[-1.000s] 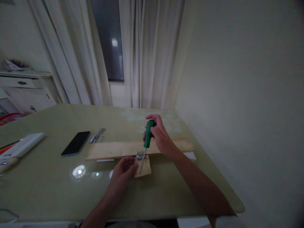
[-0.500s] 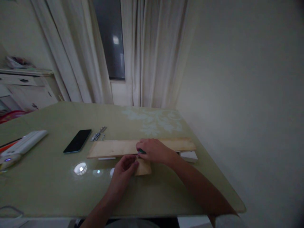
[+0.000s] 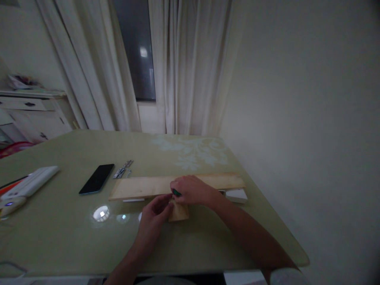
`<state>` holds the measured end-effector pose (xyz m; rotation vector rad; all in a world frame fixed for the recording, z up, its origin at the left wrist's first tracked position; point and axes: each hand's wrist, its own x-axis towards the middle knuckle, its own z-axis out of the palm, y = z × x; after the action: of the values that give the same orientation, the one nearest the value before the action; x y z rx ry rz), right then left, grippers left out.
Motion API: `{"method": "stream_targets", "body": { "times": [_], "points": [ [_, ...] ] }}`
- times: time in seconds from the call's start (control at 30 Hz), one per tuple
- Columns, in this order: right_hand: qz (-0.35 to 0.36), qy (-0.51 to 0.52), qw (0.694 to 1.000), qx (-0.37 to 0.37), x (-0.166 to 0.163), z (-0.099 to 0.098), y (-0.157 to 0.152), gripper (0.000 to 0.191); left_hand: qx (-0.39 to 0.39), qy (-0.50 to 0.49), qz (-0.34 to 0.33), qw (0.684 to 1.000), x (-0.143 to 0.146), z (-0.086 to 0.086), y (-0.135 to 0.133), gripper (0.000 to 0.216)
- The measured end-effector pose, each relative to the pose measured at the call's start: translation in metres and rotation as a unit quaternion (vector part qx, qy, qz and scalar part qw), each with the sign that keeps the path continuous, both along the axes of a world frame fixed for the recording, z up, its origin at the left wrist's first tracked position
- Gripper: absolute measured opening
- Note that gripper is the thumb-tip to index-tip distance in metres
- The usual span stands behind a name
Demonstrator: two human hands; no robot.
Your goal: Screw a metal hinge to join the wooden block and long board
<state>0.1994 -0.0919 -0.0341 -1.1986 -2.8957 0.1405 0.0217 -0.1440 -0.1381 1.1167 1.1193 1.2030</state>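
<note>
A long wooden plank [image 3: 139, 187] lies across the glass-topped table [image 3: 59, 237], with a small wooden block [image 3: 179, 212] against its near edge. My right hand [image 3: 191, 190] lies low over the joint between them, closed round a green-handled screwdriver [image 3: 177, 193] of which only a sliver shows. My left hand [image 3: 153, 217] rests beside the small block, its fingers curled against the block's left edge. The metal hinge at the joint is hidden under my hands.
A black phone [image 3: 96, 179] and loose metal hinges [image 3: 122, 170] lie left of the plank. A white device [image 3: 28, 183] sits at the far left edge. A white box [image 3: 236, 194] lies under the plank's right end. Curtains and a window stand behind the table.
My right hand dropped from holding the screwdriver upright above the hinge to lying low on the plank, covering the tool and hinge. My left hand stayed by the block.
</note>
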Motion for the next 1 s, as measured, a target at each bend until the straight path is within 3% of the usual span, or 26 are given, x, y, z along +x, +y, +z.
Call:
{"method": "stream_targets", "body": {
  "times": [0.27,0.67,1.0],
  "points": [
    [0.012,0.003,1.0,-0.004,0.0013,-0.0035,0.0018,0.027,-0.004,-0.001,0.016,1.0,0.0014,-0.0019,0.0018,0.053],
    [0.003,0.011,1.0,0.004,0.0016,-0.0073,0.0019,0.021,0.001,0.0,0.014,1.0,0.0023,0.0005,0.0018,0.05],
    [-0.001,-0.007,1.0,-0.007,0.0046,0.0024,-0.0002,0.021,-0.003,-0.004,0.017,1.0,0.0027,0.0021,0.0012,0.051]
  ]
}}
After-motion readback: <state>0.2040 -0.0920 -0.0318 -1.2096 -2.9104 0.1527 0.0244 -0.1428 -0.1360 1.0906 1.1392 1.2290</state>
